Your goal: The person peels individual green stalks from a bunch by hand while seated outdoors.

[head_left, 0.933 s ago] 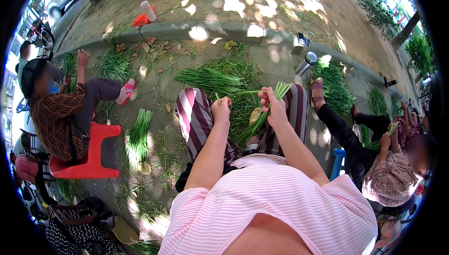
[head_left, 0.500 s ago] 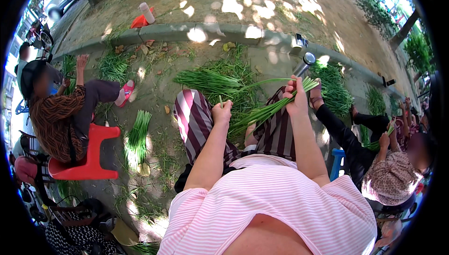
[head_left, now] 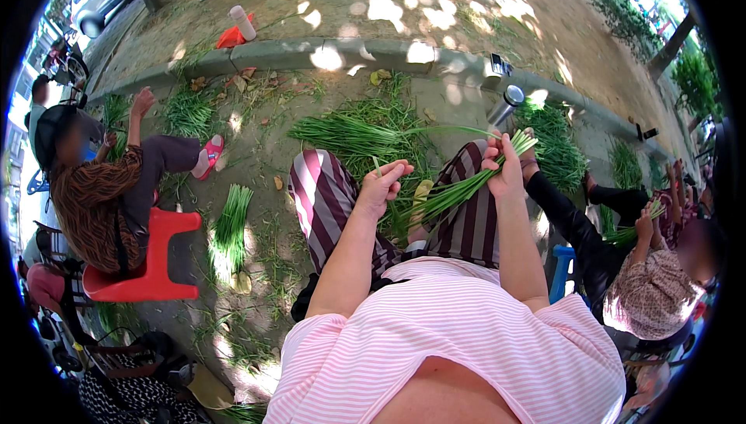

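Observation:
My right hand [head_left: 507, 171] is closed around a bundle of long green stalks [head_left: 458, 195], whose pale cut ends stick out past the fingers. The bundle slants down to the left over my striped trousers. From its fingertips a single thin stalk [head_left: 454, 129] reaches left, above the ground. My left hand [head_left: 383, 189] is over my left knee with its fingers partly curled. A short green piece [head_left: 376, 164] shows at its fingers. Beyond my knees lies a large heap of the same green stalks [head_left: 346, 135], with loose trimmings around it.
A steel flask [head_left: 507, 104] stands near the right-hand green pile [head_left: 553, 148]. At left, a person sits on a red stool [head_left: 148, 265] by a bundle [head_left: 231, 230] on the ground; another person works at right. A concrete kerb [head_left: 287, 52] carries a pale bottle [head_left: 242, 23].
My left hand has turned and loosened, moving slightly right toward the bundle. My right hand has shifted a little right and down, still gripping the stalks.

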Tool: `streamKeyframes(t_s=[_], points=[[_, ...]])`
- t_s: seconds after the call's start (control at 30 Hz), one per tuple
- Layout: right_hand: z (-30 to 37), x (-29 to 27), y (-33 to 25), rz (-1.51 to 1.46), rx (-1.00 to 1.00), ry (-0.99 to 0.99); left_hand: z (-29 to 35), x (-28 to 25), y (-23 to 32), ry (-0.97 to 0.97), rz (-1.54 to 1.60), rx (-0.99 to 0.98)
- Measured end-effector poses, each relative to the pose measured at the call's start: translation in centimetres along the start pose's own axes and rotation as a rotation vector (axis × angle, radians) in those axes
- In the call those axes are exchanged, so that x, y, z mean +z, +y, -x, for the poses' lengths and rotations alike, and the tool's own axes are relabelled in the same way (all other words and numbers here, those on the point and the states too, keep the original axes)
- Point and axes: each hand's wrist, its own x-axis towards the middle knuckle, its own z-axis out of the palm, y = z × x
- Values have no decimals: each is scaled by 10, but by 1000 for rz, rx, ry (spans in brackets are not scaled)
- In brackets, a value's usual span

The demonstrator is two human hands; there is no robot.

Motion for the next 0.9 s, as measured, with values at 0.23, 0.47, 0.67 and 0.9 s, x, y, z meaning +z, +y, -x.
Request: streamKeyframes(t_s=[0.23,0.47,0.67,0.9], points=[[11,15,-2,387,110,15,3,2,14,-63,265,123],[18,14,-5,478,164,-47,-3,-5,5,24,205,68],[21,17,-3,457,148,-36,2,-1,7,-23,64,-179],[29,20,-4,585,239,-174,-1,-4,2,61,123,-152]])
